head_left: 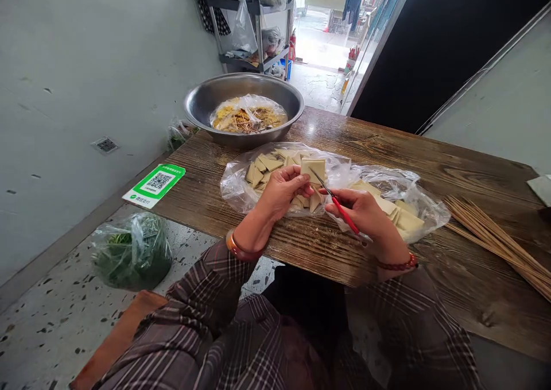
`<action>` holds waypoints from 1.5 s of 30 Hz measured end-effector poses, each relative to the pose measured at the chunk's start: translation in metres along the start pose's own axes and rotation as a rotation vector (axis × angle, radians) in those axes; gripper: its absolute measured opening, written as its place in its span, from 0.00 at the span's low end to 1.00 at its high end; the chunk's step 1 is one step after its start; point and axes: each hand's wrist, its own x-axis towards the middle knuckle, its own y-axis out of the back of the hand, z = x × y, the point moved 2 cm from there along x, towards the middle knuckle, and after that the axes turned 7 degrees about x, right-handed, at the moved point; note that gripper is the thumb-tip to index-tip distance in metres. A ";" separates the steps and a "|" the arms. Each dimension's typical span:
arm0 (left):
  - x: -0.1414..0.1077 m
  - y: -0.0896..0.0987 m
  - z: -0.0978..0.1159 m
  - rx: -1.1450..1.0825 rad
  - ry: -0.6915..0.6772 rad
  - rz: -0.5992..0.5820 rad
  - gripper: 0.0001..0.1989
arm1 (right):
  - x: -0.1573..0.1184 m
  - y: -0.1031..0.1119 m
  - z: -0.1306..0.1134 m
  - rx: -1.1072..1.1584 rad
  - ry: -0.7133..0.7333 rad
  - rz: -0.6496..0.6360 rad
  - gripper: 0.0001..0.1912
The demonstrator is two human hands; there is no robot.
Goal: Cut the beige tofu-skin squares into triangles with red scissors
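1. Nearest, an orange bangle (244, 251) is circling the left wrist and a red braided bracelet (401, 262) the right.
2. The left hand (282, 190) is pinching a beige tofu-like square (313, 170) between thumb and fingers, holding it up above the worktop (297, 246).
3. The right hand (364, 211) is gripping red-handled scissors (343, 211), their blades pointing toward the left hand and crossing the front of the square; how far they are opening is unclear.
4. Left of the hands and lower down, a plastic bag of greens (132, 255) is resting on the speckled floor (38, 332).
5. Beneath and beyond the left hand, beige triangles (270, 161) are lying on a clear plastic bag (232, 178).
6. Right of the right hand, beige squares (408, 220) are lying in another bag (437, 212), with wooden skewers (501, 243) spreading farther right.
7. Far left of the hands, a green-bordered QR-code card (155, 183) is lying at the worktop's edge.
8. Beyond the hands, a steel basin (200, 100) is holding bagged yellowish food (247, 116).
9. Farther still, a shelf cart (258, 27) is standing beside the doorway.
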 end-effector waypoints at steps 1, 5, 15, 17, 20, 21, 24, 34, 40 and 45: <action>0.000 0.000 0.000 0.003 0.004 0.004 0.13 | 0.000 0.000 -0.001 -0.008 0.001 0.003 0.23; -0.001 0.000 0.000 -0.013 0.003 0.015 0.18 | 0.001 0.001 0.002 -0.037 0.007 0.028 0.22; 0.000 0.000 -0.002 0.074 -0.045 0.046 0.22 | 0.003 0.002 0.006 -0.078 0.022 0.021 0.27; 0.000 -0.001 -0.001 0.113 -0.061 0.028 0.22 | 0.003 0.001 0.005 -0.073 0.022 0.030 0.28; 0.000 -0.003 -0.001 0.161 -0.062 0.005 0.22 | 0.002 -0.001 0.005 -0.087 0.036 0.052 0.27; 0.000 -0.003 -0.001 0.170 -0.058 0.001 0.22 | 0.002 -0.001 0.004 -0.097 0.041 0.054 0.26; 0.000 -0.003 -0.002 0.173 -0.045 -0.004 0.22 | 0.001 -0.001 0.003 -0.118 0.048 0.057 0.25; -0.001 -0.002 -0.002 0.174 -0.058 -0.006 0.19 | 0.002 0.004 0.002 -0.049 0.018 0.016 0.21; -0.001 -0.003 -0.003 0.175 -0.047 -0.009 0.21 | 0.002 0.000 0.005 0.026 0.012 -0.021 0.22; -0.004 -0.006 -0.002 0.272 -0.062 -0.074 0.19 | 0.002 0.000 0.001 -0.005 0.018 -0.046 0.22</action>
